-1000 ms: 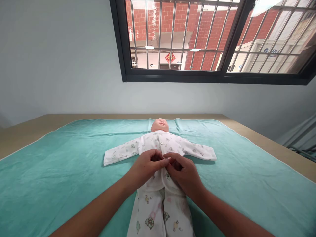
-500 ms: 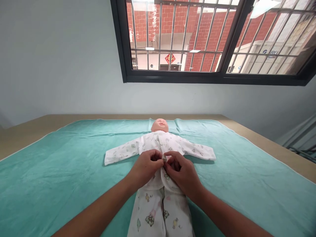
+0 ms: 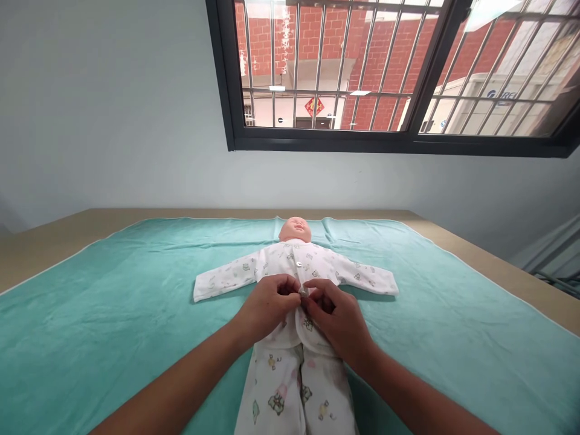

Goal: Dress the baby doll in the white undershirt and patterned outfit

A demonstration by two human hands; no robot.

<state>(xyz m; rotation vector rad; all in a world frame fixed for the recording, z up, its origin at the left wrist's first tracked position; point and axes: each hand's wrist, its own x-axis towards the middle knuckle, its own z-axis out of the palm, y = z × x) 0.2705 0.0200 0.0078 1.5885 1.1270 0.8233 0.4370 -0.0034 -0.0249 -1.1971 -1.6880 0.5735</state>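
A baby doll lies on its back, head toward the wall, sleeves spread to both sides. It wears a white printed shirt over matching trousers. One button shows on the upper chest. At the middle of the front, my left hand pinches the shirt's left edge between thumb and fingers. My right hand pinches the same spot from the other side, its fingertips almost touching the left ones. A small pale bit of the front, perhaps a button, shows between them; the fingers partly hide it.
A turquoise blanket lies under the doll and covers most of the wooden table. A pale wall rises behind the table, with a dark-framed, barred window in it. Metal rails stand beyond the right edge.
Both hands keep their pinch at the shirt front, with only a slight shift of the right fingers. The whole view has moved a little.
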